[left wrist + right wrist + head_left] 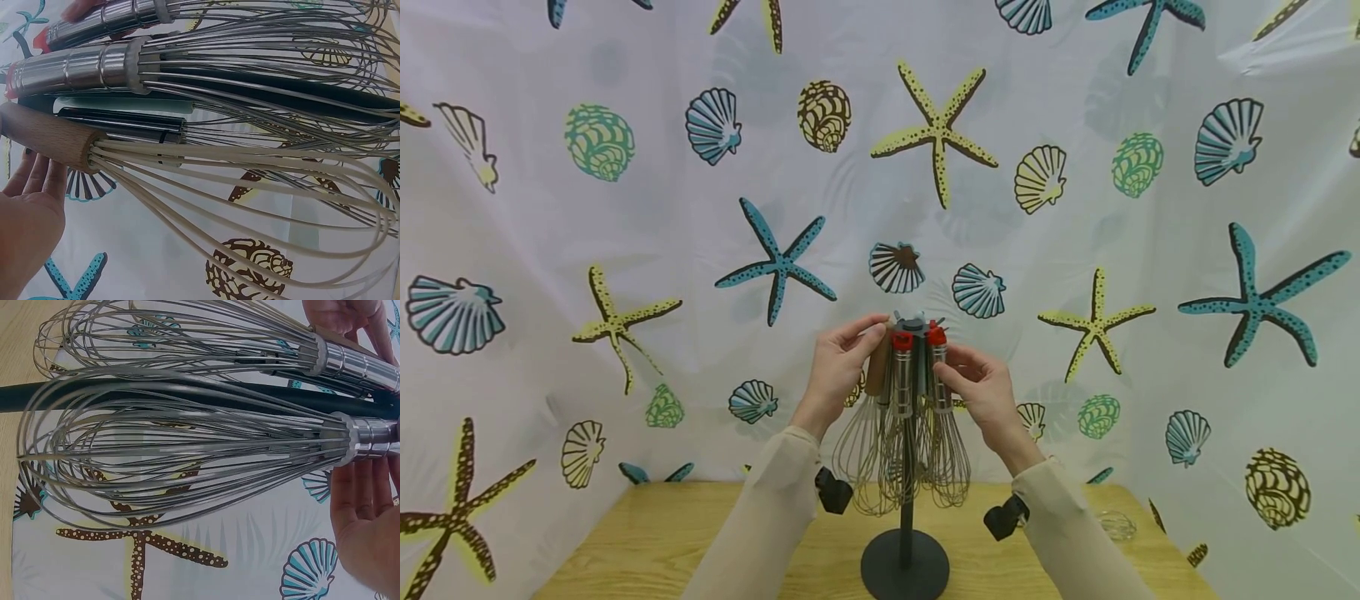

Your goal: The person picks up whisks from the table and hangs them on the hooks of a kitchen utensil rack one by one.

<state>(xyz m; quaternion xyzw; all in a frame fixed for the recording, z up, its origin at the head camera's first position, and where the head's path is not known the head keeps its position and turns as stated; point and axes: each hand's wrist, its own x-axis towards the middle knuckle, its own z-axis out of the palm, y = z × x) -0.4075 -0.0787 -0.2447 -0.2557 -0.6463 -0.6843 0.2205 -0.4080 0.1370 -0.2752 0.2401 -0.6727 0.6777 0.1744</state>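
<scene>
Several whisks hang by their handle ends from a dark rotating-style rack [913, 323] on top of a black post. My left hand [838, 367] holds the upper part of a wooden-handled whisk [877, 367] at the rack's left side, its pale loops hanging down. On the right side, my right hand [981, 387] pinches the steel handle of a red-ended whisk [372, 439], thumb in front and fingers behind. Between the hands hangs another steel whisk [902, 379] with a red end. Behind them, in the left wrist view, dark and pale-green handles [125, 105] are partly hidden.
The stand's round black base [905, 567] rests on a light wood table [647, 533]. A small wire coil-like object [1116, 525] lies at the table's right, beyond my right sleeve. A shell and starfish patterned curtain [1000, 242] surrounds the back and sides.
</scene>
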